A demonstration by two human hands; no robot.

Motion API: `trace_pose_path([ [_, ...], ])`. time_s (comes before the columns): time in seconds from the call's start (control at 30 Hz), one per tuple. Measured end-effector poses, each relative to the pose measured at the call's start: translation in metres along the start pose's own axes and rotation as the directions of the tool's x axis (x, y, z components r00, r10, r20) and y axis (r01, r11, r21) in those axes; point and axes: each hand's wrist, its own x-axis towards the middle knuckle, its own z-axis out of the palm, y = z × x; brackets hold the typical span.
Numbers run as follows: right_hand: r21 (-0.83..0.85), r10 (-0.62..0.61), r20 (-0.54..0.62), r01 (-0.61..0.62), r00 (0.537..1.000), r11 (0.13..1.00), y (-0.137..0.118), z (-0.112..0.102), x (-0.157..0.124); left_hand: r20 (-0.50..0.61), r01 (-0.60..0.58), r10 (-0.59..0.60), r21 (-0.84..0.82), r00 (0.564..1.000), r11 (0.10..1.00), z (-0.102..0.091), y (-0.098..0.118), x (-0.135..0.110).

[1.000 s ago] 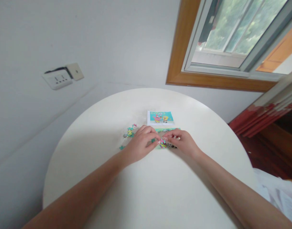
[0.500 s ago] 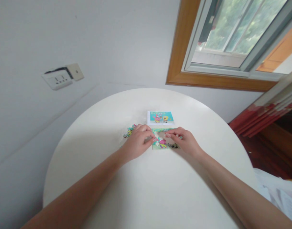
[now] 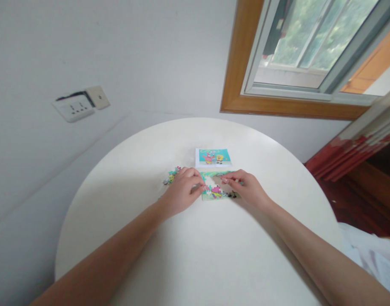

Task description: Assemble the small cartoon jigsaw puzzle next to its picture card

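Note:
A partly filled jigsaw puzzle [image 3: 216, 193] lies between my hands, with a pink and yellow figure in its lower part and an unfilled patch in the middle. My left hand [image 3: 183, 189] is at its left edge, thumb and forefinger pinched at a small pinkish puzzle piece [image 3: 206, 187]. Over the right side of the puzzle, my right hand [image 3: 247, 187] has its fingertips pressed together. Whether anything sits in that pinch is too small to tell. Loose puzzle pieces [image 3: 171, 177] lie in a heap beyond my left hand, which partly covers them.
Just behind the puzzle lies a picture card [image 3: 214, 157] with cartoon figures. All of this rests on a round white table [image 3: 195, 255] against a white wall. A wall socket [image 3: 75, 108] is at left, a wood-framed window [image 3: 228, 95] at right, a red and white curtain [image 3: 338, 157] beside it.
My left fingertips have drawn back very slightly to the left. My right hand stays nearly still over the puzzle. The whole view has shifted a little.

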Motion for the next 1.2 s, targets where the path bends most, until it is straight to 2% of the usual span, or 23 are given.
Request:
trace_pose_path([
  [0.23, -0.026, -0.02, 0.015, 0.02, 1.0, 0.999, 0.001, 0.001, 0.0, 0.008, 0.01, -0.01, -0.011, 1.0, 1.0, 0.0, 0.0, -0.001],
  [0.33, -0.064, -0.106, 0.038, 0.108, 0.994, 0.992, -0.002, 0.001, 0.0, 0.011, 0.025, -0.025, -0.029, 1.0, 0.999, 0.0, 0.0, 0.0],
  [0.43, -0.121, -0.229, 0.103, 0.241, 0.968, 0.963, -0.007, 0.003, 0.0, 0.006, 0.021, -0.02, -0.046, 1.0, 0.999, 0.0, 0.001, 0.001],
  [0.53, -0.17, -0.291, 0.154, 0.316, 0.944, 0.934, -0.011, 0.006, 0.0, -0.007, 0.005, -0.005, -0.048, 1.0, 0.999, 0.001, 0.002, 0.001],
  [0.67, -0.191, -0.295, 0.138, 0.318, 0.946, 0.929, -0.011, 0.009, 0.0, -0.011, -0.022, 0.021, -0.053, 1.0, 0.998, 0.002, 0.002, 0.0],
  [0.9, -0.107, -0.333, 0.089, 0.342, 0.939, 0.934, -0.009, 0.012, 0.001, -0.001, -0.044, 0.044, -0.061, 0.999, 0.997, 0.002, 0.001, 0.0],
  [1.2, -0.044, -0.283, 0.075, 0.286, 0.956, 0.957, -0.012, 0.012, 0.0, 0.013, -0.067, 0.068, -0.077, 0.998, 0.995, 0.001, 0.006, -0.001],
])
